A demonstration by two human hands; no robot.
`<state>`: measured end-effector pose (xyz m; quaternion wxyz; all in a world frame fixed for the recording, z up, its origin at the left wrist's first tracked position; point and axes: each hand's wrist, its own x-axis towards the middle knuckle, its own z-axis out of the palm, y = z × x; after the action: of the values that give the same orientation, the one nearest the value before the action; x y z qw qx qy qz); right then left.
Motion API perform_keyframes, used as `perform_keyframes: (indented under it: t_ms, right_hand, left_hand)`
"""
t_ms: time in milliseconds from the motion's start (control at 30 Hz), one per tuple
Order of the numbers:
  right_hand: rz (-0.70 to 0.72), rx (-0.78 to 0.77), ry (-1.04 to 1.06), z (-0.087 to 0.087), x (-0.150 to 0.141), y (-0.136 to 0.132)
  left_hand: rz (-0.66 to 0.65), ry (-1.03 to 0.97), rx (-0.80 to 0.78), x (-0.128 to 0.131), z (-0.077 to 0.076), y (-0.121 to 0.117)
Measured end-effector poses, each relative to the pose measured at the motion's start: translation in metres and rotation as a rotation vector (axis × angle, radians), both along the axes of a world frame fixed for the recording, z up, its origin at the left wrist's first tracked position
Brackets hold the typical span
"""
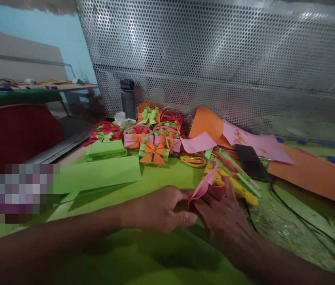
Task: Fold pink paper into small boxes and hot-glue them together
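A small piece of pink paper (205, 183), curved upward, is between my two hands above the green table (120, 245). My left hand (165, 209) pinches its near left edge, with the thumb pointing toward the other hand. My right hand (225, 215) is closed over its lower right side, and the fingers partly hide it. Just behind the right hand lies a yellow glue gun (246, 193), partly covered by that hand. Yellow-handled scissors (189, 161) rest on the table beyond the paper.
Little paper bags with bows (154, 153) stand behind, near a dark bottle (128, 101). Green paper sheets (102, 172) lie left. A black phone (252, 162), orange sheets (312, 172) and a black cable (306, 219) are right. A perforated metal panel (199, 51) rises behind.
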<state>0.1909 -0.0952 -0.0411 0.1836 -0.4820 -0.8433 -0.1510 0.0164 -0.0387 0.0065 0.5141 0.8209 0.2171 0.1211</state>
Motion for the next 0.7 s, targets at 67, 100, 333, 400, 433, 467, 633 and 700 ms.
perform_keyframes:
  t_ms: [67, 100, 333, 400, 433, 467, 633, 700]
  right_hand:
    - [-0.006, 0.008, -0.032, 0.001, -0.002, 0.000]
    - [-0.006, 0.018, -0.048, 0.002, -0.003, 0.000]
    - [-0.027, 0.086, -0.158, 0.005, -0.013, 0.001]
    - [-0.034, 0.098, -0.183, 0.004, -0.015, 0.001]
    - [-0.032, 0.105, -0.187, 0.003, -0.016, 0.001]
    - [-0.028, 0.110, -0.183, 0.002, -0.016, 0.000]
    - [-0.012, 0.095, -0.071, 0.002, -0.014, -0.005]
    - [0.024, 0.108, 0.010, 0.009, -0.011, -0.007]
  left_hand:
    - [0.013, 0.011, 0.014, 0.003, -0.004, -0.003]
    - [0.037, 0.023, 0.030, 0.004, -0.006, -0.004]
    - [0.209, 0.042, 0.062, 0.004, -0.010, -0.010]
    - [0.237, 0.050, 0.090, 0.004, -0.009, -0.010]
    - [0.257, 0.055, 0.110, 0.004, -0.009, -0.010]
    - [0.280, 0.057, 0.134, 0.003, -0.009, -0.010]
    - [0.396, 0.085, 0.177, 0.003, -0.013, -0.001]
    - [0.423, 0.081, 0.180, 0.002, -0.015, 0.005]
